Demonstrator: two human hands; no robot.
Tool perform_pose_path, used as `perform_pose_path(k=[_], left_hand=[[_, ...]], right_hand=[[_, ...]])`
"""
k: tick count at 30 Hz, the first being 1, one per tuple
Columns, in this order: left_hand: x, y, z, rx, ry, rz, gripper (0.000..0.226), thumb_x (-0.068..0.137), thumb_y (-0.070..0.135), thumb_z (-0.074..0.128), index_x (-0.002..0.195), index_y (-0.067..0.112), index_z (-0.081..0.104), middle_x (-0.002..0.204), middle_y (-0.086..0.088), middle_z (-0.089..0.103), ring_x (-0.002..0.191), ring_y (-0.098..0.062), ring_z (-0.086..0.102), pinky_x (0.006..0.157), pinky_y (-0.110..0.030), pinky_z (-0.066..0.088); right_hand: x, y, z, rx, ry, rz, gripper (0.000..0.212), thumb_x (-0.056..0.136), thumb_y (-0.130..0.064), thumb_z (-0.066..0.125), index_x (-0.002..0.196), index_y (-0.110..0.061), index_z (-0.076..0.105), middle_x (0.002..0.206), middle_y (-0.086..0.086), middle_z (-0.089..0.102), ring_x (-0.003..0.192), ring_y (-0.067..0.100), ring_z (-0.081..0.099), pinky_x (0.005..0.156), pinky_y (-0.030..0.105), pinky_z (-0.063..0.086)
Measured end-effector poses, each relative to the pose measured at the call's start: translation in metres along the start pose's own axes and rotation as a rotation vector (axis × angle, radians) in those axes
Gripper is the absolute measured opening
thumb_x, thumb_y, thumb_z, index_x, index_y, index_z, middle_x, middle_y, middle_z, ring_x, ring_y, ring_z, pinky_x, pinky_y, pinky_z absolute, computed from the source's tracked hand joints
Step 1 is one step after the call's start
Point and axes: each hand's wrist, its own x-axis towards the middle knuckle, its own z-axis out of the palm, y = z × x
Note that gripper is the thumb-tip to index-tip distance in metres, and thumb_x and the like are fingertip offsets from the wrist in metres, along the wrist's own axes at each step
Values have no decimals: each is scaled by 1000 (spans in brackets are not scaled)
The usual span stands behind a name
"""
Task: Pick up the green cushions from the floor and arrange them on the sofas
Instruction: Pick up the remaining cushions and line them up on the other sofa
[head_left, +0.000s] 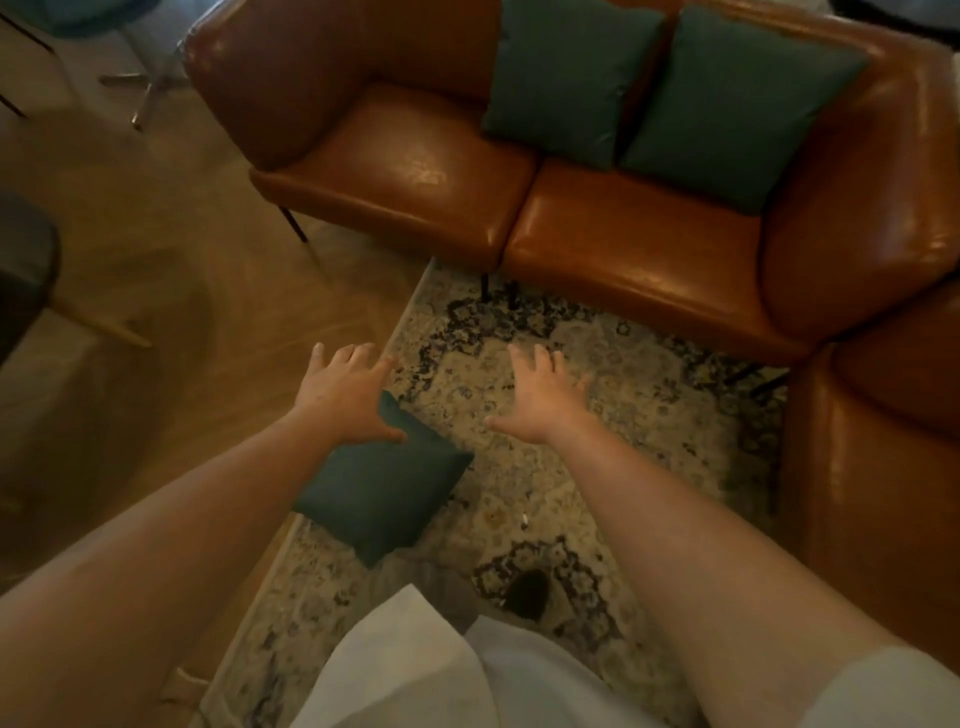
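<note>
A green cushion (384, 493) lies on the floor, half on the rug's left edge, just below my hands. My left hand (345, 397) hovers over its far corner, fingers spread, holding nothing. My right hand (540, 397) is stretched out over the rug to the right of the cushion, also spread and empty. Two more green cushions lean upright against the back of the brown leather sofa (415, 171): one at the middle (566, 73), one to its right (732, 104).
A patterned rug (571, 467) covers the floor before the sofa. A second brown leather seat (872, 467) stands at the right. Wooden floor (156, 312) spreads to the left, with a dark chair (26, 270) and metal chair legs (150, 88) at the far left.
</note>
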Motion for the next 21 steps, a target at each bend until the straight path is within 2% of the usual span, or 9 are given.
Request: perform_pose_path(k=[10,15,18,21], left_hand=[[-23,-89,41,4,-8,33,130,64,97,61,167,34,13,172,-7,22,159,-30,21,127,-65,10],[-18,-160,73,-19,-22,105,130,65,96,61,168,33,12,173,-7,21,159,-30,19,127,-65,10],[-16,-197,88,-31,-45,150,130,65,95,63,167,33,13,173,-7,20,159,-30,19,127,-65,10],[-14,-228,104,-45,-76,174,131,64,96,62,167,32,13,172,-8,22,159,-31,20,127,-65,12]], right_hand=[[-2,-81,51,73,-25,69,124,91,-63,77,173,-33,-10,181,10,-11,167,41,-8,128,72,7],[13,-132,78,96,10,194,119,89,-64,79,174,-27,5,180,13,3,166,40,4,128,67,17],[15,-163,96,168,38,243,120,90,-59,81,174,-27,2,181,11,-6,167,40,-1,130,62,21],[20,-197,120,188,23,293,124,87,-63,81,174,-28,-1,181,14,-4,166,42,-1,131,66,20]])
